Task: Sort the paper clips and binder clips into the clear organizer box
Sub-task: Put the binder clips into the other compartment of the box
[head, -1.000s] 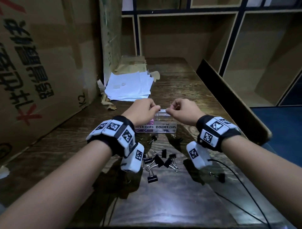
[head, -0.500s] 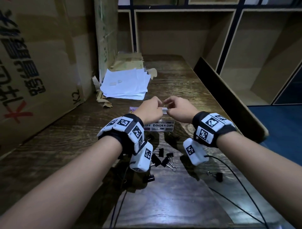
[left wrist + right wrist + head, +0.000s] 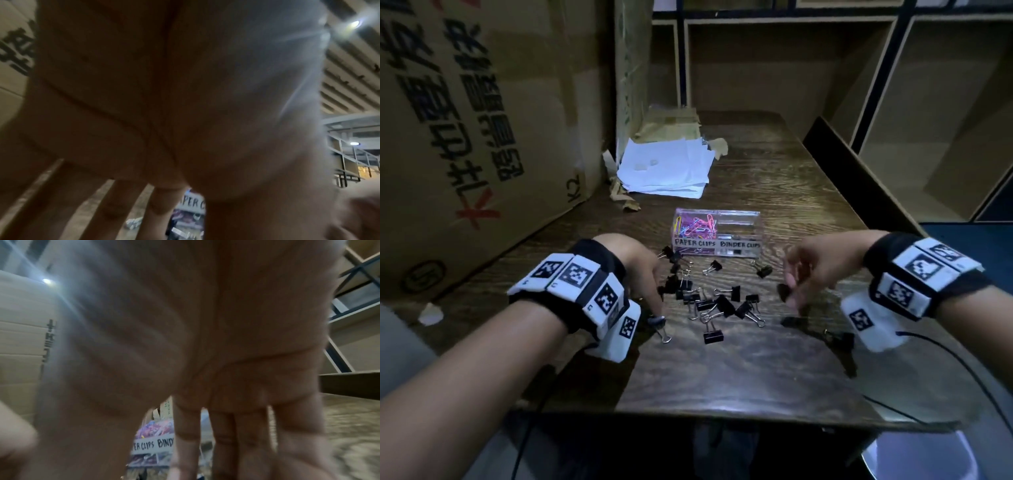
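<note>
Nearest, black binder clips [image 3: 714,303] lie scattered on the table [image 3: 722,377]. Left hand [image 3: 643,270] and right hand [image 3: 815,270] flank them, fingers extended, grasping nothing (apparently poised to gather). Beyond, the organizer box [image 3: 717,233] holds paper clips [image 3: 697,226] in its labelled left compartment.

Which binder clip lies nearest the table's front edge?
On the table, find the clear box and the clip pile before it. The clip is the black one alone at the pile's near end, handles pointing away towards the pile.

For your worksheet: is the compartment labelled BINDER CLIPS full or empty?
Empty: the BINDER CLIPS compartment shows only clear plastic.
</note>
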`<state>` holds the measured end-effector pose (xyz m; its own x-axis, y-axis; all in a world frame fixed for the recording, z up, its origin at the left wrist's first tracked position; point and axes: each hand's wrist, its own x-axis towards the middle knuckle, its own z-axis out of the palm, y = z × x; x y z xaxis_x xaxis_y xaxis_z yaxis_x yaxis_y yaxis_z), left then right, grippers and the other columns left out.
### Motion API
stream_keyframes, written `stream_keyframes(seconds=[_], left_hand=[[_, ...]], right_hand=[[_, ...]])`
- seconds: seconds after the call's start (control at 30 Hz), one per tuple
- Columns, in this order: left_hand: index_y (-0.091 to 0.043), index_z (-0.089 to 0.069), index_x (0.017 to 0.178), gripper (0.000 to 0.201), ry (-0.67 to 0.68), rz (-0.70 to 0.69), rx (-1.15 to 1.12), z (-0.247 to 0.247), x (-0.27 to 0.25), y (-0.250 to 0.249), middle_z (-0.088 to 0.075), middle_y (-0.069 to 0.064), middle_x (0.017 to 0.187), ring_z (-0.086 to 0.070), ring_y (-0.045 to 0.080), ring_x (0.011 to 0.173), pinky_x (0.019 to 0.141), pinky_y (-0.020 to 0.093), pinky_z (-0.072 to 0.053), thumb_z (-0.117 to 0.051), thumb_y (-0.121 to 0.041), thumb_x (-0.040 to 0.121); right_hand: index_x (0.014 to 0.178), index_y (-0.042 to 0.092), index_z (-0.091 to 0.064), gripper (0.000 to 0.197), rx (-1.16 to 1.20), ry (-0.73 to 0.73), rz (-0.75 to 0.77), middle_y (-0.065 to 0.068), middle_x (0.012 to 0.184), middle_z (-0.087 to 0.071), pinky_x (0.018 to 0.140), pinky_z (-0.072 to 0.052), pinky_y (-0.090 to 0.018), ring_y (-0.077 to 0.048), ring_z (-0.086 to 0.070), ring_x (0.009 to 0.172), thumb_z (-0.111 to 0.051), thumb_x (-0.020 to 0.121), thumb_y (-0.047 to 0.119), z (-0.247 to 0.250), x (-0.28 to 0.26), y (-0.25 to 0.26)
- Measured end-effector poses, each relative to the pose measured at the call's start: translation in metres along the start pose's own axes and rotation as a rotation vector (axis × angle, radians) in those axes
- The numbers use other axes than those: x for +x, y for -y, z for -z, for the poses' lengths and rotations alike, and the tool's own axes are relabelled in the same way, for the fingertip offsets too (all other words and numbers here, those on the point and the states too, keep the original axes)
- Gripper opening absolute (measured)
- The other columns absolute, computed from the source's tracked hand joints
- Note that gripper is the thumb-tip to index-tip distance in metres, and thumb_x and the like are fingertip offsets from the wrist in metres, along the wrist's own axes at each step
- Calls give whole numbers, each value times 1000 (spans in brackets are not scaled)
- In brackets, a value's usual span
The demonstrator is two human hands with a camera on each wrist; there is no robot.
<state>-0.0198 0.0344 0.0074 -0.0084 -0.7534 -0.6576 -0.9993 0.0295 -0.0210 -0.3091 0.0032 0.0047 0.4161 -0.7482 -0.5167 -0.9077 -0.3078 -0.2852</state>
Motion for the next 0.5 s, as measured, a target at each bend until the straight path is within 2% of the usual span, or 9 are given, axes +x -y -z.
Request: stream_keyframes(seconds=[0.07, 0.1, 0.17, 0.27, 0.3, 0.4, 0.5], left_hand=[[-9, -59, 122, 68, 7, 10, 44, -14, -3, 3, -70, 9, 112, -63, 19, 73, 54, 21, -46, -84, -46, 70], [-9, -57, 122, 68, -30, 6, 50, -21, -4, 3, -70, 10, 113, -62, 19, 70, 54, 22, -45, -85, -43, 70], [-8, -59, 117, 56, -105, -22, 23, -30, -5, 0, -73, 9, 102, -61, 18, 62, 53, 20, -44, -83, -35, 75], [-9, -66, 106, 23, -242, -69, -5, -36, -7, -5, -76, 8, 93, -63, 19, 64, 63, 25, -52, -65, -21, 86], [-10, -68, 103, 20, -278, -84, -1, -37, -7, -6, -76, 7, 90, -65, 20, 66, 67, 27, -55, -60, -17, 87], [-16, -66, 99, 18, -306, -116, -28, -41, -3, -1, -76, 4, 92, -70, 17, 62, 64, 27, -55, -63, -22, 83], [-19, -61, 103, 26, -356, -139, -65, -43, 1, 3, -70, 3, 98, -69, 17, 61, 65, 29, -55, -72, -31, 82]], right_hand=[[94, 21, -66, 67, -77, 138, -77, -3, 92, -74, 66, -56, -30, -16, -66, 75, -91, 44, 57, -5, -14, -2], [96, 23, -65, 71, -117, 180, -117, -2, 93, -74, 66, -57, -29, -16, -67, 76, -92, 39, 57, -8, -20, -2], [97, 28, -64, 74, -179, 224, -186, 3, 92, -74, 64, -57, -28, -15, -69, 75, -93, 35, 56, -16, -28, -1], [95, 26, -63, 61, -121, 166, -229, 1, 89, -72, 57, -54, -25, -16, -70, 69, -96, 45, 38, -31, -35, -1], [93, 24, -64, 56, -92, 131, -230, 0, 89, -72, 56, -55, -24, -18, -71, 68, -96, 47, 31, -35, -37, -1], [89, 26, -65, 46, -73, 46, -203, 1, 87, -73, 56, -55, -24, -20, -74, 73, -93, 52, 24, -40, -41, -4], [93, 23, -65, 39, 5, -18, -182, 0, 88, -71, 56, -54, -24, -20, -72, 75, -87, 62, 14, -42, -42, -4]])
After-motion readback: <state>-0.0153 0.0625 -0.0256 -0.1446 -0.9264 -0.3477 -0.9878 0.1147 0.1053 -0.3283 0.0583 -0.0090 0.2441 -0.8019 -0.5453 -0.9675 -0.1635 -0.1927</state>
